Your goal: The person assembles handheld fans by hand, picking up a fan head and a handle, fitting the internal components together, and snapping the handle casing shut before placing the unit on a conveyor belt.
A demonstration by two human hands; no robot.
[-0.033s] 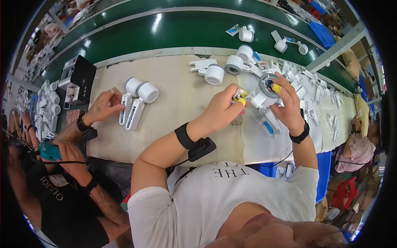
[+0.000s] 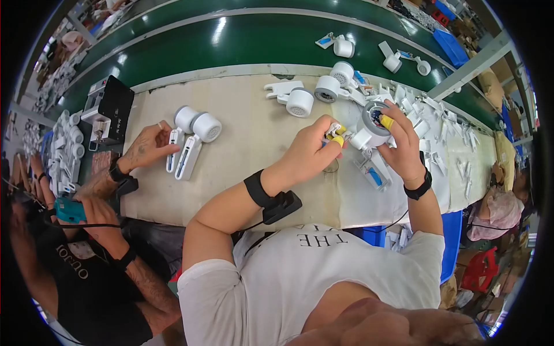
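Note:
My right hand [image 2: 404, 151] grips a white round-headed housing [image 2: 368, 137] with a grey ring, its open face showing dark inner parts. From its lower end hangs a white handle piece with a blue cell [image 2: 375, 175]. Close to the left of the housing, my left hand [image 2: 304, 153] pinches a small whitish part [image 2: 333, 131], mostly hidden by thumb and fingertip. Yellow covers wrap fingertips on both hands. Beyond my hands lie more white housings with perforated round heads [image 2: 299, 102].
A co-worker's hand [image 2: 145, 151] is at two white handled units [image 2: 189, 155] on the left; the other holds a teal tool [image 2: 70, 211]. A black box-shaped device [image 2: 115, 112] stands behind. Loose white parts [image 2: 444, 124] crowd the right. A green conveyor [image 2: 231, 40] runs along the back.
The co-worker's hand has shifted slightly up and right against the nearer white unit. My own hands stay almost where they were, still holding the same things.

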